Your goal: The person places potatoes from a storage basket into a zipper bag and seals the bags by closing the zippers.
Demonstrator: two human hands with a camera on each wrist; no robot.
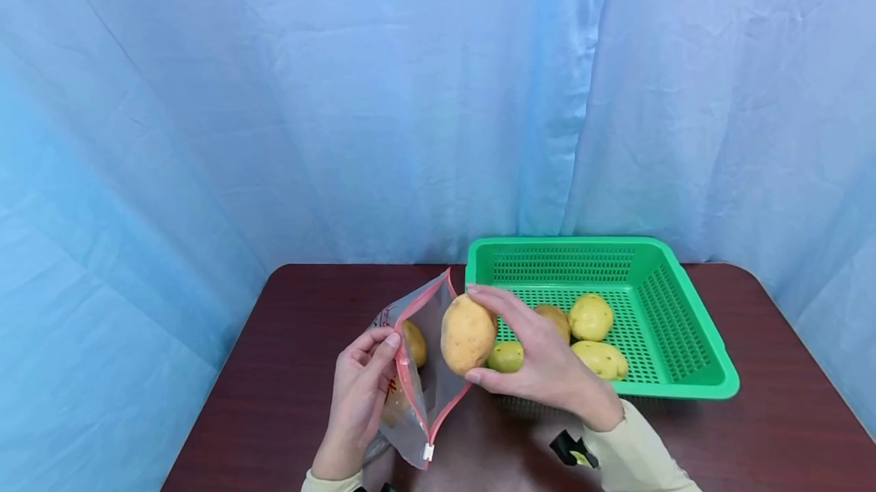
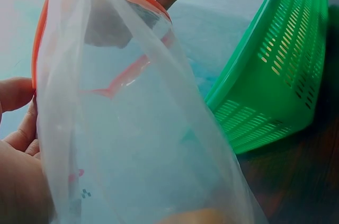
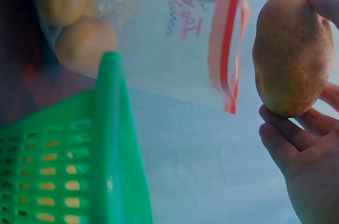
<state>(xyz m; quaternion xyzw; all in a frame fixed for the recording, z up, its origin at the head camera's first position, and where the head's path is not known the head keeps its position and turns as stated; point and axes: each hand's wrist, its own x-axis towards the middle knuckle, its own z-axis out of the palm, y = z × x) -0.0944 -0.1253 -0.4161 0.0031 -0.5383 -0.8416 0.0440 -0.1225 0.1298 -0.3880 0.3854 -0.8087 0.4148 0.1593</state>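
A clear zip bag [image 1: 412, 423] with a red-pink rim stands with its mouth spread apart, a white slider at its near corner. My left hand [image 1: 360, 389] pinches the left side of that rim between thumb and fingers. Inside the bag lie potatoes [image 3: 86, 44], seen through the plastic. My right hand [image 1: 541, 347] grips another potato [image 1: 468, 334] between thumb and fingertips, right at the bag's mouth. In the right wrist view this potato [image 3: 293, 53] is just outside the rim.
To the right stands a green perforated basket [image 1: 698, 325] holding several potatoes, among them a pale yellow one [image 1: 591, 317] and a greenish one [image 1: 506, 357]. Both sit on a dark reddish-brown table [image 1: 260, 401]. A blue curtain [image 1: 383, 96] hangs behind.
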